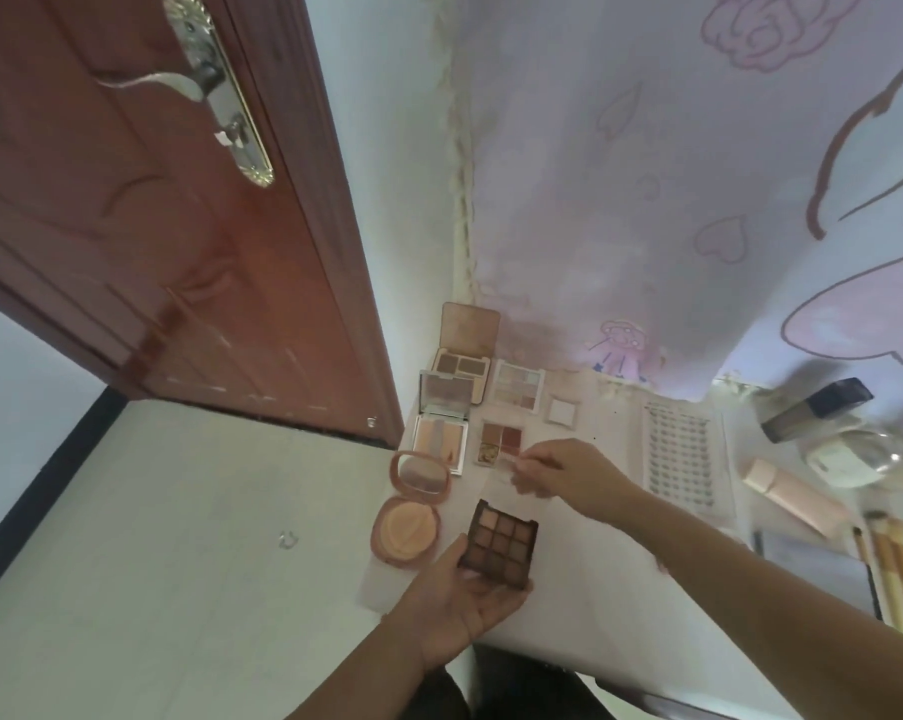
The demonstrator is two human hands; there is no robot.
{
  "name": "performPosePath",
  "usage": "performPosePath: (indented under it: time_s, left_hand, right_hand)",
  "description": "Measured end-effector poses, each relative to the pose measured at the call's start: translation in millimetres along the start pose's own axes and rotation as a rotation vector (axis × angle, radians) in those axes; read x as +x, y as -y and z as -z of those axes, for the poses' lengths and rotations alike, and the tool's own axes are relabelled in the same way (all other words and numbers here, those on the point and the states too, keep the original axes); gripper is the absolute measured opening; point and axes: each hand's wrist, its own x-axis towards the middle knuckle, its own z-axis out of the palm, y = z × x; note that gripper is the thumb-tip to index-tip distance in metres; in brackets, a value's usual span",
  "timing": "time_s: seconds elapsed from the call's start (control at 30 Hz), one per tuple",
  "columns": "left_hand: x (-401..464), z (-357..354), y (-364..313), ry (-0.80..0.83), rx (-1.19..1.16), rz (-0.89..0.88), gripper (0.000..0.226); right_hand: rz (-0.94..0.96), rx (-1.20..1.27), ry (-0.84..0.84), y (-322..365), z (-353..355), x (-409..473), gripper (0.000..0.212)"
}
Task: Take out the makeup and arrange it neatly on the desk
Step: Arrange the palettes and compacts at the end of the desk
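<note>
My left hand [454, 605] holds a dark brown nine-pan eyeshadow palette [499, 545] just above the white desk [595, 589]. My right hand [569, 472] pinches the palette's clear lid [506, 472], raised beside a small red-brown quad palette [501, 441]. Open compacts lie in rows at the desk's left: a round pink powder compact [408, 532], a square blush compact [439, 444], a brown contour palette [462, 366], a pale eyeshadow palette [517, 389] and a small white square case [562, 410].
A false-lash card [680, 449] lies right of my right hand. Further right are a dark bottle [813, 407], a pink tube [787, 493], a white jar [839, 459] and several brushes [896, 569]. A brown door [153, 226] stands left; a pink cloth [699, 200] hangs behind.
</note>
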Motion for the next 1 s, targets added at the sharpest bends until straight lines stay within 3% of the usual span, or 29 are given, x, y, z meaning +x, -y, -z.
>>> performPosePath:
  time_s: [0.27, 0.47, 0.53, 0.73, 0.9, 1.0]
  left_hand:
    - [-11.9, 14.1, -10.5, -0.136, -0.112, -0.131, 0.043]
    - [-14.6, -0.1, -12.8, -0.286, -0.004, -0.098, 0.026]
    - [-12.5, -8.9, -4.0, -0.298, 0.118, -0.084, 0.013]
    - [16.5, -92.6, 24.8, -0.184, 0.606, -0.136, 0.021]
    - [91.5, -173.0, 37.9, -0.18, 1.265, -0.474, 0.042]
    - [123.7, -194.1, 43.8, -0.217, 1.355, -0.474, 0.052]
  right_hand:
    - [0.057, -0.206, 0.014, 10.8, -22.8, 39.6, 0.025]
    - [0.042, -0.173, 0.007, 8.5, -19.1, 30.2, 0.029]
    - [0.022, -0.116, -0.055, 2.2, -3.9, 21.6, 0.029]
    - [-0.293, -0.124, -0.423, -57.6, 81.9, -20.5, 0.03]
    - [-0.527, -0.134, -0.42, -104.4, 111.0, -36.0, 0.035]
    - [-0.54, -0.13, -0.361, -103.4, 110.5, -28.7, 0.035]
